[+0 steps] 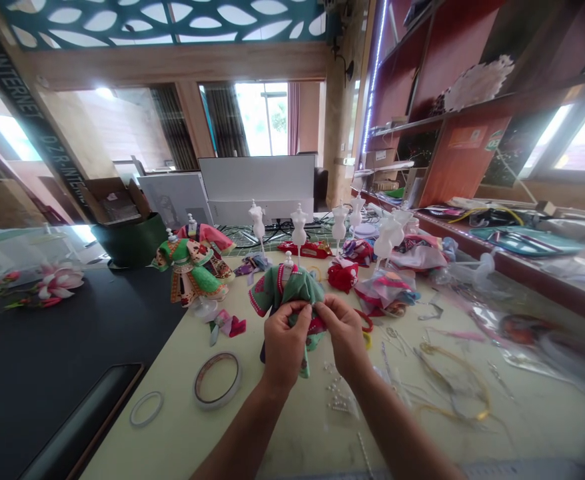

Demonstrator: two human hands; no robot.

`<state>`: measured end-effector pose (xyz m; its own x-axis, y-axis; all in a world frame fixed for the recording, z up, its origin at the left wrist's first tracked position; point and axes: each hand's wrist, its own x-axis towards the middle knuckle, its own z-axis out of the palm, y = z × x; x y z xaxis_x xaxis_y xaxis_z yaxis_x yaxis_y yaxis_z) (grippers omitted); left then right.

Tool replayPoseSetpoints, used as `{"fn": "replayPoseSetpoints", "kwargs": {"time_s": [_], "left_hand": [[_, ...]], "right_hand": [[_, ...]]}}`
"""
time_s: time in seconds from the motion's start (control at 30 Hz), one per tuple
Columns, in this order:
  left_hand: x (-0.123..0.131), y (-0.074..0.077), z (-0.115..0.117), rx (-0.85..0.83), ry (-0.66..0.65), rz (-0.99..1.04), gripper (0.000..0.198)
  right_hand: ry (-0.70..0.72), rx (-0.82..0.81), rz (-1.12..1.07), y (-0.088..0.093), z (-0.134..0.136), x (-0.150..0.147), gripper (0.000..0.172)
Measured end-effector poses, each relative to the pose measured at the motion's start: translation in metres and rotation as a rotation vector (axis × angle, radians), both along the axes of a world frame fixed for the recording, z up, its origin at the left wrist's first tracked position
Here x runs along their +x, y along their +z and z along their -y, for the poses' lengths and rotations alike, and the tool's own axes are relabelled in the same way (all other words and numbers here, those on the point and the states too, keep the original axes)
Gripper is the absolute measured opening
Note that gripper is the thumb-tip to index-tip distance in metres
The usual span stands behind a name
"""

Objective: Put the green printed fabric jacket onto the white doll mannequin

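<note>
Here, both hands are pinching cloth at the middle of the bench (172, 437): the left hand (286, 343) grips a fold of a small green robe (282, 283) between thumb and curled fingers, and the right hand (343, 330) nips its fabric just beside, thumb against forefinger. The robe, edged with pinkish-red trim, hangs on a miniature mannequin (288, 264) standing upright, with the hands in front of it; exactly which layer each fingertip holds is too small to tell. Pearly beads (341, 402) lie scattered below the right forearm. To the left are a large tape roll (217, 403), a thinner ring (145, 424) and some pink and green scraps (230, 325). Farther back on that side stand two dressed figures, one in green (205, 280), one with pink sleeves (215, 237). Behind the robe rise bare white mannequins (299, 227), with a red cloth bundle (342, 275) nearer, and a yellowish cord (482, 393) loops at the right.
</note>
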<state>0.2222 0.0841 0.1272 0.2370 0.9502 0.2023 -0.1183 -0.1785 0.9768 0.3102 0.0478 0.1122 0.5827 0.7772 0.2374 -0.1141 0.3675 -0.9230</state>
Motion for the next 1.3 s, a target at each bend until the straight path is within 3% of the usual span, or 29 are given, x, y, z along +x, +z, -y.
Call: {"fn": "replayPoseSetpoints", "kwargs": {"time_s": [0.33, 0.5, 0.63, 0.73, 0.87, 0.97, 1.13, 1.3], "left_hand": [[0.0, 0.001, 0.0, -0.017, -0.004, 0.018, 0.02], [-0.001, 0.003, 0.001, -0.009, 0.005, 0.012, 0.019], [0.0, 0.006, 0.002, -0.01, -0.002, 0.005, 0.017], [0.0, 0.007, 0.003, -0.009, -0.004, -0.001, 0.017], [-0.001, 0.005, 0.003, 0.003, 0.008, -0.001, 0.017], [-0.001, 0.004, 0.001, 0.017, 0.017, -0.009, 0.018], [-0.001, 0.004, 0.001, 0.042, 0.017, -0.02, 0.018], [-0.002, 0.005, 0.003, 0.071, 0.006, -0.035, 0.018]], "right_hand": [[-0.048, 0.007, 0.081, -0.002, -0.002, 0.001, 0.02], [-0.278, 0.06, 0.211, -0.005, -0.003, 0.001, 0.023], [-0.528, 0.173, 0.543, -0.004, 0.002, -0.001, 0.017], [-0.48, 0.171, 0.603, -0.004, 0.005, -0.001, 0.014], [-0.372, 0.139, 0.468, -0.006, 0.003, 0.001, 0.009], [-0.414, 0.148, 0.435, -0.007, 0.003, 0.003, 0.007], [-0.513, 0.258, 0.739, -0.002, 0.008, -0.001, 0.005], [-0.515, 0.208, 0.861, 0.0, 0.008, -0.002, 0.01]]}}
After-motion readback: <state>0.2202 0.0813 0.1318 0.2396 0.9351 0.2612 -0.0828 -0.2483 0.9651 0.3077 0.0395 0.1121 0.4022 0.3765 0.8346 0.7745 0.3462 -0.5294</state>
